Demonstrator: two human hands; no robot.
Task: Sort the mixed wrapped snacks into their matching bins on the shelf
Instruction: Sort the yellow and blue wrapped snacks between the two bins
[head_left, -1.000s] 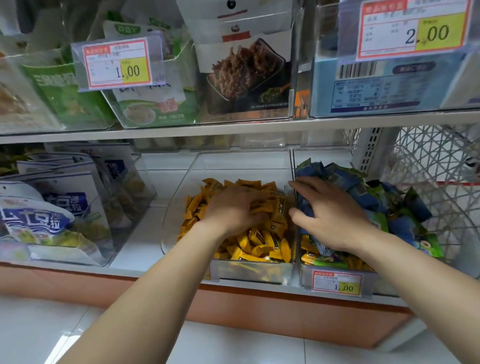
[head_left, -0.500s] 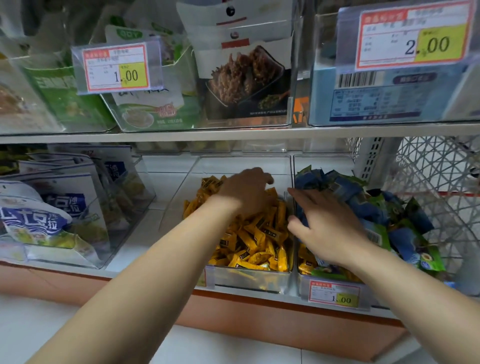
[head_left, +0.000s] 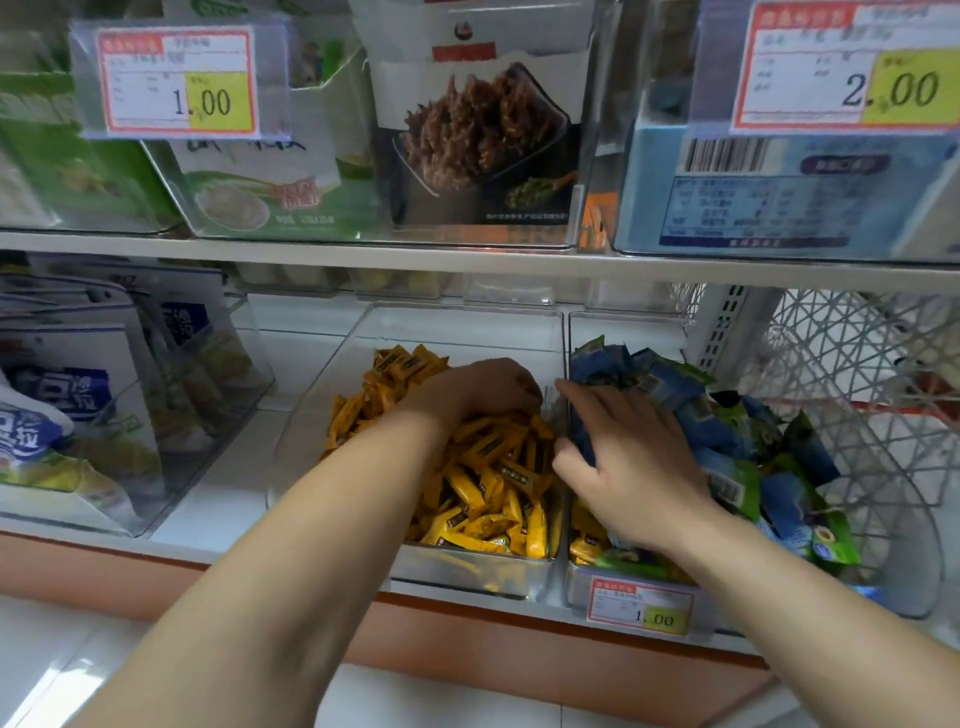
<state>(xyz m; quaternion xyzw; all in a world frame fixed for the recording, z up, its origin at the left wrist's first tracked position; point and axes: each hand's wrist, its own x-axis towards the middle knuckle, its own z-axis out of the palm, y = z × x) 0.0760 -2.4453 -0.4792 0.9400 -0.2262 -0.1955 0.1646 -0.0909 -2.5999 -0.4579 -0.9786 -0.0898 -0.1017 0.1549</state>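
Observation:
Small yellow wrapped snacks (head_left: 493, 499) fill a clear middle bin (head_left: 467, 317) on the lower shelf. My left hand (head_left: 483, 389) is at the back right of that pile, fingers curled down into the yellow wrappers with the tips hidden. Blue and green wrapped snacks (head_left: 753, 447) are heaped in the clear right bin (head_left: 623, 322). My right hand (head_left: 628, 467) lies on the left side of this heap, fingers fairly straight and thumb against a blue wrapper. A few stray yellow snacks (head_left: 587, 545) show under the blue ones at the right bin's front.
A price tag (head_left: 641, 605) hangs on the right bin's front. A clear bin of white and blue bags (head_left: 78, 415) stands at left. A white wire basket (head_left: 857, 374) is at right. The upper shelf edge (head_left: 467, 257) runs close above both hands.
My left hand slid from the front middle of the yellow pile to its back right corner. My right hand stayed on the blue heap, shifting only slightly.

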